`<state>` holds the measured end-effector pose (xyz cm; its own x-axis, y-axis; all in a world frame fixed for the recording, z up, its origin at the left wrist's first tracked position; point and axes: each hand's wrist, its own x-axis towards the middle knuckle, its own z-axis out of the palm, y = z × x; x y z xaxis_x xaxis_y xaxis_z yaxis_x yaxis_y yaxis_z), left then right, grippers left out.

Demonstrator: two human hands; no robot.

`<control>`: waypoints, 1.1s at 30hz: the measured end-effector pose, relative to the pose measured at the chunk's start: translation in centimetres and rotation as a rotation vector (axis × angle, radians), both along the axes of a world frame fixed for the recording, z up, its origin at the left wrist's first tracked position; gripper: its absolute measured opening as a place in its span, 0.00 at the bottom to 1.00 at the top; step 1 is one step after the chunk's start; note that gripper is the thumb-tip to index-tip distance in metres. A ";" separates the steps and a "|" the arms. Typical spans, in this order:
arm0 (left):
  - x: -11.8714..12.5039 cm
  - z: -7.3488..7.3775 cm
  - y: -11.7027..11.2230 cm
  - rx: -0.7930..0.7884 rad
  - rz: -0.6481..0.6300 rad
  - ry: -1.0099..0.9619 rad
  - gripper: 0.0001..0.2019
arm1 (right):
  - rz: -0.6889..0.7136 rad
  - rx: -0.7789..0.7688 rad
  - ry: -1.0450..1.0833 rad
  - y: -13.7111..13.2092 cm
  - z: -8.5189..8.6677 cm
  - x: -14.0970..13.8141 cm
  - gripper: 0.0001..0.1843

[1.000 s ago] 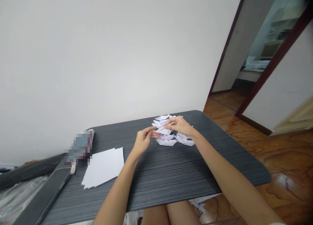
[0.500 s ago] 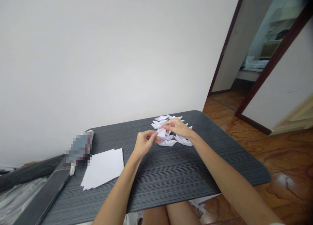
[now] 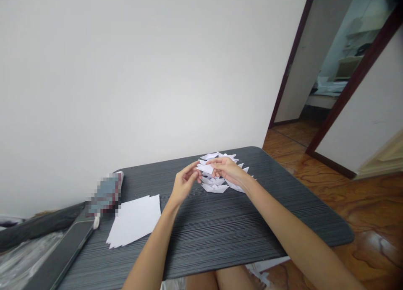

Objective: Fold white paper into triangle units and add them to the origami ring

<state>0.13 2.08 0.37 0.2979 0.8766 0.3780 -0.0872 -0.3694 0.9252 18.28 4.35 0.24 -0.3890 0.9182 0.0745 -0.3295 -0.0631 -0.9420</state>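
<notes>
A small folded piece of white paper [image 3: 205, 168] is pinched between the thumb and fingers of my right hand [image 3: 229, 169], held above the table. Close by its left end, my left hand [image 3: 185, 181] has its thumb and fingers apart, curved around the paper's tip without a visible grip. Behind and below both hands, several white paper boats [image 3: 215, 189] stand in rows on the dark table [image 3: 214, 231]. My right hand and the held paper cover part of these boats.
A fanned stack of white paper sheets [image 3: 136, 220] lies on the left of the table. Behind it is a blurred-out object [image 3: 105, 193]. A white wall [image 3: 141, 71] rises along the table's far edge. Paper scraps [image 3: 262, 269] show below the front edge, and a doorway stands at right.
My left hand has let go of the folded paper and spread its fingers. The paper now sits in my right hand, turned somewhat. The whole view has shifted slightly.
</notes>
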 end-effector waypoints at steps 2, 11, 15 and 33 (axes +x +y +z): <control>0.0 -0.1 0.1 0.007 0.037 -0.002 0.18 | 0.032 -0.028 0.044 -0.2 0.0 -0.4 0.13; 0.3 -0.3 0.0 0.109 0.293 0.020 0.10 | 0.023 -0.003 0.042 -0.9 -0.4 -2.0 0.17; 0.4 -0.5 0.1 0.053 0.349 -0.004 0.12 | -0.029 0.047 -0.057 -1.2 -0.2 -2.4 0.18; 0.5 -0.5 -0.4 0.225 0.178 0.353 0.14 | -0.092 0.161 -0.475 -1.3 1.0 -0.7 0.14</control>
